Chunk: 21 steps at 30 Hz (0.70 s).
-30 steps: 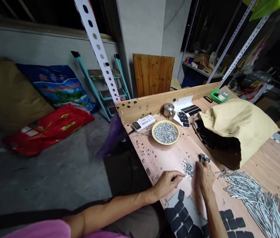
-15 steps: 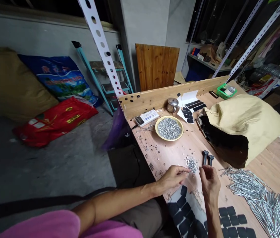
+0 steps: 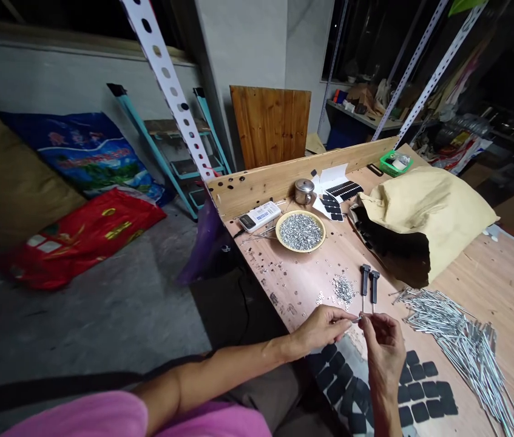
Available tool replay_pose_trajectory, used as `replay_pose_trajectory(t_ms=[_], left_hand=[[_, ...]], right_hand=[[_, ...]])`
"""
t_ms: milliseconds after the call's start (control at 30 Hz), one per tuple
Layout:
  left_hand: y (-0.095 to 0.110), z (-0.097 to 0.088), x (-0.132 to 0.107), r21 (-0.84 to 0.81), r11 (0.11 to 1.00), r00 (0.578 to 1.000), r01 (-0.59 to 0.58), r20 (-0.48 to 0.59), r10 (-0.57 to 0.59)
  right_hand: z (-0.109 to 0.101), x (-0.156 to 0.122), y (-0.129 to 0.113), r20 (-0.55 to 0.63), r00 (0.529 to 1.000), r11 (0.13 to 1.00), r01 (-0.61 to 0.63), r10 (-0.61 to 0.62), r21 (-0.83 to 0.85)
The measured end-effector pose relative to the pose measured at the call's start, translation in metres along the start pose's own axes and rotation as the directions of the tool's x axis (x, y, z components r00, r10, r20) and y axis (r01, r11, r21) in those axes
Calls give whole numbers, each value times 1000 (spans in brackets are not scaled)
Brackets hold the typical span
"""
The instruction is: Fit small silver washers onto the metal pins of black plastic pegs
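Left hand (image 3: pixel 320 331) and right hand (image 3: pixel 384 346) meet over the bench, fingertips almost touching. Left thumb and forefinger (image 3: pixel 345 317) are pinched shut on a small silver metal piece (image 3: pixel 355 318); it's too small to identify. Right fingertips (image 3: pixel 365 320) are also pinched closed, just beside it. Can't tell if they share that piece or hold anything of their own.

Just ahead of the fingertips: two black-headed metal pins (image 3: pixel 369 285), lying side by side, slightly apart, shafts pointing at the right fingers. Left of those, a small heap of silver washers (image 3: pixel 343 290) on the plywood bench top (image 3: pixel 297 285), with loose washers scattered further left.

Farther ahead of the left hand: a yellow-rimmed plate (image 3: pixel 300 232) full of the same washers. Right of the right hand: a loose pile of long metal rods (image 3: pixel 452 328).

Under and just past both hands: black rounded pads (image 3: pixel 336 376) on a white backing sheet, and more pads (image 3: pixel 420 382) right of the right wrist.

Well ahead of the fingers: a steel pot (image 3: pixel 304 192), a white meter-like device (image 3: pixel 260 216), a tan sack with black lining (image 3: pixel 425 224) and a green basket (image 3: pixel 395 164).
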<state>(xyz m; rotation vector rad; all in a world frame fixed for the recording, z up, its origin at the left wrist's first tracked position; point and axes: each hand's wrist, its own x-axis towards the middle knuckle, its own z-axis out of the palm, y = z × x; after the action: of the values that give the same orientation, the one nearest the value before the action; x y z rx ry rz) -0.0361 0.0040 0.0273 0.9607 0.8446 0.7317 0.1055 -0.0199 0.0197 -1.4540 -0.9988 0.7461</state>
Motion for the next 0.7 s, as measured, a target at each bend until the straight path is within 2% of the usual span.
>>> replay_pose_trajectory(t_ms=[133, 233, 333, 400, 433, 500, 600, 700], left_hand=[[-2, 2, -2, 34, 999, 1000, 1, 10, -1], [-2, 5, -5, 59, 998, 1000, 7, 16, -8], [-1, 8, -8, 65, 998, 1000, 13, 21, -14], [-2, 8, -9, 77, 997, 999, 31, 19, -33], [-2, 8, -9, 81, 995, 998, 50, 21, -51], [-2, 5, -8, 65, 992, 993, 105, 47, -108], [-1, 1, -6, 9, 981, 969, 194, 155, -192], [0, -2, -5, -3, 969, 943, 248, 228, -241]], right_hand=[[-5, -5, -4, 23, 994, 993, 103, -102, -63], [-9, -10, -2, 27, 965, 942, 260, -260, -212], [-14, -14, 5, 131, 882, 786, 464, -452, -410], [-17, -16, 8, 231, 818, 685, 570, -527, -454], [-19, -16, 9, 262, 800, 661, 595, -540, -457], [-24, -16, 7, 278, 810, 664, 584, -517, -467], [-34, -13, 0, 296, 862, 731, 507, -412, -457], [-43, -7, -7, 408, 855, 779, 483, -322, -398]])
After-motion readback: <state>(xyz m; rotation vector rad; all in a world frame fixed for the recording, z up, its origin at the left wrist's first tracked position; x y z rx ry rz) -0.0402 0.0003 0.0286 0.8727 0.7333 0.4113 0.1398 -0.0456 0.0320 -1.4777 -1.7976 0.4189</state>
